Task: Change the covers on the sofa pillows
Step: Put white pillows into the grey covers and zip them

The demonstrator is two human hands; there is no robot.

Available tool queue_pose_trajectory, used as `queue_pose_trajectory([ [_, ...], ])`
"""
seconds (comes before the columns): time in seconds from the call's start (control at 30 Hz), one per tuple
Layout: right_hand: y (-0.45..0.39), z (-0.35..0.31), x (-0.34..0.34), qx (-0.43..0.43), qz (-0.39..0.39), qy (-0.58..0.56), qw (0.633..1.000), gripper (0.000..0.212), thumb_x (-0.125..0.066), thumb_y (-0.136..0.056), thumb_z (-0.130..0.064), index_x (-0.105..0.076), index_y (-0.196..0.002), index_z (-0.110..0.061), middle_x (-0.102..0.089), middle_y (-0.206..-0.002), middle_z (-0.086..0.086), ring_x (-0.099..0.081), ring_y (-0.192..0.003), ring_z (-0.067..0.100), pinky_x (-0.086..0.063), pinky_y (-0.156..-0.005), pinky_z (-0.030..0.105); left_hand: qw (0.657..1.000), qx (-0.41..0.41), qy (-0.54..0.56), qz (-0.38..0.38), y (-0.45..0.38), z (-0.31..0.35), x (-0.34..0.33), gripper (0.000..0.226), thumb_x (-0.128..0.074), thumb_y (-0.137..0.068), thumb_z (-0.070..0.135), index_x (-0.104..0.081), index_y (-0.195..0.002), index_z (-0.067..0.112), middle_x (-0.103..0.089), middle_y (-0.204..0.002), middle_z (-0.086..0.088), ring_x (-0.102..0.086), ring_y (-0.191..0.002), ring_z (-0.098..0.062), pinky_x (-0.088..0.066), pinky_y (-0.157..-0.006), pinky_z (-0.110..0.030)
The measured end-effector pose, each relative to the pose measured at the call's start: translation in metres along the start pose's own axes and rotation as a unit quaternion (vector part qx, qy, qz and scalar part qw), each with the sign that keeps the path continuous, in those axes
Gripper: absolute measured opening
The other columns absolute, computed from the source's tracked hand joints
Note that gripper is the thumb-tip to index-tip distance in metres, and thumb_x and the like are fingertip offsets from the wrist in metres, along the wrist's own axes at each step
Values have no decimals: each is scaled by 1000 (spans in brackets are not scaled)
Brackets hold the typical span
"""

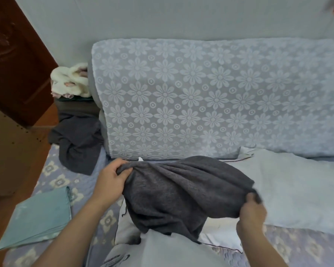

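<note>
A dark grey knitted pillow cover (177, 191) lies bunched over the far part of a white pillow (222, 237) with dark piping on the sofa seat. My left hand (112, 178) grips the cover's gathered far-left corner. My right hand (252, 211) pinches the cover's right edge near the pillow's right side. The pillow's near end shows bare below the cover. A folded teal cover (41, 216) lies flat on the seat at the left. A light blue pillow (297, 191) rests to the right against the backrest.
The sofa backrest (201, 97) wears a white floral lace throw. Dark grey cloth (79, 143) is heaped at the sofa's left end, with a fluffy white item (69, 79) above it. A brown wooden door (14, 54) and a board (6, 151) stand at the left.
</note>
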State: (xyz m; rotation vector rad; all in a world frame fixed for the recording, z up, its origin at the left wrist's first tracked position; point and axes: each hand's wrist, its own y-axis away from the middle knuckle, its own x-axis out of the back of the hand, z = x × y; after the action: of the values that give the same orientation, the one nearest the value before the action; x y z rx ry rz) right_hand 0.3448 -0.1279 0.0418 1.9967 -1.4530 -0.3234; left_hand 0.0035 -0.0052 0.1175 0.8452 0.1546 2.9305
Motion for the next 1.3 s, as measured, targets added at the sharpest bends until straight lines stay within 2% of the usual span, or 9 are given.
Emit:
queue_pose_trajectory([
  [0.1,-21,30,16,-158,-61,121,978,23,-50,-98,-1,-57,-119,6,-56,-91,15,-54,-83,32,-50,-55,34,997,-21,-8,-67,7,3,-5,23,-66,-96,9,-70,-89,30,-70,-83,13,-66,-82,-5,-51,-73,-24],
  [0.23,-9,-18,2,181,38,269,945,34,-57,-88,0,-58,-123,2,-56,-121,21,-59,-104,39,-47,-87,39,984,-56,-4,-169,10,13,3,23,-67,-96,12,-71,-98,34,-72,-101,14,-66,-99,-5,-52,-90,-35],
  [0.3,32,-58,-22,343,-99,241,903,21,-60,-90,-8,-63,-110,-13,-63,-116,6,-62,-106,25,-46,-91,31,974,-86,-13,-210,12,19,3,14,-68,-95,13,-70,-94,27,-62,-119,22,-59,-113,-1,-49,-97,-34],
  [0.37,77,-88,-49,404,-324,308,798,17,-67,-91,-21,-65,-108,-26,-65,-110,-15,-60,-105,-1,-45,-92,18,966,-121,-24,-227,15,26,-2,7,-71,-93,15,-66,-89,18,-45,-134,20,-49,-124,0,-46,-101,-32],
  [0.43,116,-98,-73,421,-531,420,603,37,-74,-87,-33,-63,-122,-32,-60,-116,-25,-53,-110,-14,-41,-96,11,964,-148,-28,-218,20,32,-5,12,-74,-91,18,-64,-84,21,-33,-141,13,-43,-128,-3,-39,-105,-27],
  [0.53,144,-77,-101,471,-615,504,382,21,-74,-85,-37,-60,-99,-32,-60,-94,-19,-57,-88,-3,-45,-77,26,964,-162,5,-210,29,44,-7,17,-75,-90,18,-63,-81,26,-30,-142,12,-36,-133,-8,-38,-106,-28],
  [0.67,132,-57,-105,546,-560,480,398,12,-61,-89,-29,-60,-81,-20,-63,-79,-8,-59,-74,11,-48,-69,42,975,-151,43,-158,47,42,-20,15,-70,-90,23,-59,-87,34,-42,-131,12,-44,-127,-6,-35,-104,-17],
  [0.87,106,-94,-73,551,-455,405,571,19,-57,-84,-28,-72,-91,-19,-69,-93,-17,-62,-96,0,-47,-87,17,966,188,171,47,48,-34,-23,11,-59,-98,20,-63,-89,22,-66,-87,1,-60,-76,-18,-49,-75,-35],
  [1.3,112,-118,-36,511,-366,399,668,12,-63,-90,2,-64,-78,1,-64,-78,7,-61,-77,20,-43,-66,18,894,249,292,-233,56,43,-76,29,-63,-99,32,-55,-75,19,-48,-66,2,-43,-58,-12,-37,-60,-26],
])
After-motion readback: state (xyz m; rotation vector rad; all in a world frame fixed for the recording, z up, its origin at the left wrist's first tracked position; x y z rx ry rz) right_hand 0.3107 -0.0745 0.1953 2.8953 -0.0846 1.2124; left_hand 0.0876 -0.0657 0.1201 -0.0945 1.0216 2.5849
